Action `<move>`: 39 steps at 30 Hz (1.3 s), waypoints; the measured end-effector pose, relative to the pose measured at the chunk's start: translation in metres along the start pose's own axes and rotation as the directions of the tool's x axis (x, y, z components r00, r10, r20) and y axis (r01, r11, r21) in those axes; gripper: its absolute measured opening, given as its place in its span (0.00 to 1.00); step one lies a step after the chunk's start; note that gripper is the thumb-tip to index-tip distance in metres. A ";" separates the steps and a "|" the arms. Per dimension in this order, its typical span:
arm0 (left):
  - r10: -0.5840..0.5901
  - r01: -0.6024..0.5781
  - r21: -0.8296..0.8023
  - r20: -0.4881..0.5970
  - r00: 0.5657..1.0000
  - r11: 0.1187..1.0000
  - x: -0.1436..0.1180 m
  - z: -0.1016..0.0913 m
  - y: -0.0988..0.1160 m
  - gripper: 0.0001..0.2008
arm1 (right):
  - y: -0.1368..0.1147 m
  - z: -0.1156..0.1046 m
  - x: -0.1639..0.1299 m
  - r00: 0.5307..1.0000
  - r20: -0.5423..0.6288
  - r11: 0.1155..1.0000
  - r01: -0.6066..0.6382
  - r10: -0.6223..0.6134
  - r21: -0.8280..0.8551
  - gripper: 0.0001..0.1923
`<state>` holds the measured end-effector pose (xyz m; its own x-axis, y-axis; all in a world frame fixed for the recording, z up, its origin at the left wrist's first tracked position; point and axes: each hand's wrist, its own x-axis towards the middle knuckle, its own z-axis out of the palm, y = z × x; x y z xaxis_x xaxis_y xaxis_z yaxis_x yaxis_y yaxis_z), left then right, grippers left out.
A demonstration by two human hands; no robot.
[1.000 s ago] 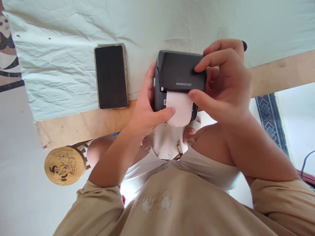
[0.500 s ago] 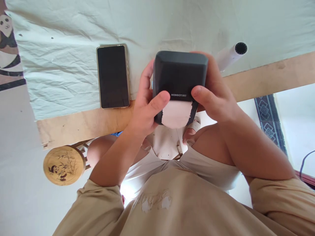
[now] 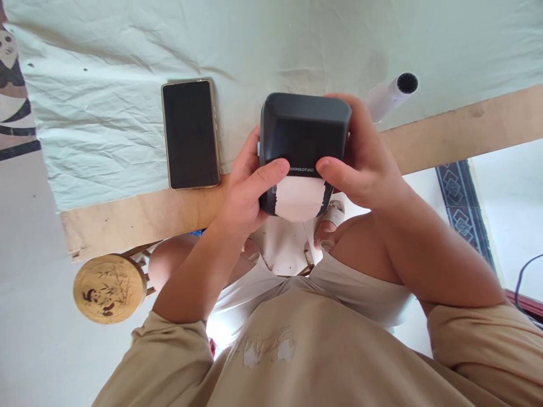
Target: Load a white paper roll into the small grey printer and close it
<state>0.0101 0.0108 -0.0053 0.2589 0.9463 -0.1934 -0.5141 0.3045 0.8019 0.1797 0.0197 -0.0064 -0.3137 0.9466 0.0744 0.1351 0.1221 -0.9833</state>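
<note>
Here my left hand (image 3: 241,192) and right hand (image 3: 365,164) clamp the printer (image 3: 303,133) above the desk (image 3: 139,212) edge, thumbs beside the paper (image 3: 299,198). It seems torn; a slip could rip it further or drop the printer onto the phone (image 3: 189,134).

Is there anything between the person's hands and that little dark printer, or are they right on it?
Nothing visible is between them. The left hand and right hand clasp the printer directly from both sides, thumbs pressed on its front edge above the white paper.
</note>
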 end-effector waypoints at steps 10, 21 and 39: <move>-0.039 0.039 -0.018 -0.004 0.999 0.999 0.004 0.002 0.001 0.20 | 0.004 -0.001 -0.002 0.995 -0.089 0.992 0.033 -0.044 -0.123 0.34; 0.000 -0.007 -0.145 -0.045 0.999 0.989 0.007 -0.005 -0.001 0.16 | 0.001 -0.006 -0.003 0.971 0.018 0.962 0.238 -0.238 -0.134 0.39; -0.036 0.040 -0.033 0.111 0.993 0.999 0.004 -0.003 -0.001 0.11 | -0.013 0.005 -0.011 0.800 -0.470 0.910 0.215 -0.372 -0.354 0.19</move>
<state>0.0091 0.0152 -0.0084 0.3666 0.9168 -0.1581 -0.5301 0.3455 0.7743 0.1769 0.0067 0.0052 0.1404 0.8524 0.5037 0.3884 0.4205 -0.8199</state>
